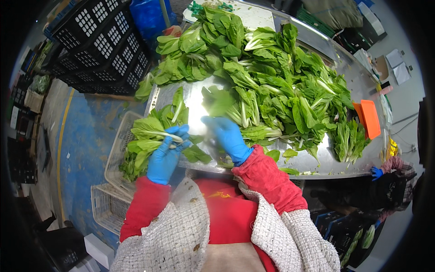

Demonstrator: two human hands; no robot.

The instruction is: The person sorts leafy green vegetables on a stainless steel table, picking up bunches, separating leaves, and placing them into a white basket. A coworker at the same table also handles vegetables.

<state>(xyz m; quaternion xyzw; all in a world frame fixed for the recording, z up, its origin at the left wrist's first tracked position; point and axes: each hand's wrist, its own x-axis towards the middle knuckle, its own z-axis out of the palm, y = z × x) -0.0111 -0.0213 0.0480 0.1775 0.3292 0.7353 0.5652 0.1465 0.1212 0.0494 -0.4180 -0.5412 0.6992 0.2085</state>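
Observation:
My left hand (166, 156), in a blue glove, grips a small head of leafy greens (149, 129) by its white stem end, its leaves pointing left. More greens lie behind and below that hand, over a white plastic crate (117, 149). In a matching glove, my right hand (226, 137) is over the near part of the metal table (193, 102), blurred by motion. Just beyond its fingers is a blurred green leaf (219, 100); whether the fingers touch it I cannot tell. A large heap of pak choi-like greens (268, 74) covers much of the tabletop.
Black perforated crates (102, 47) are stacked at the far left, near a blue plastic drum (149, 17). An orange plastic container (368, 119) stands on the table's right side. Another person's gloved hand (376, 173) is at the right table edge. Loose leaves (197, 154) lie near the front edge.

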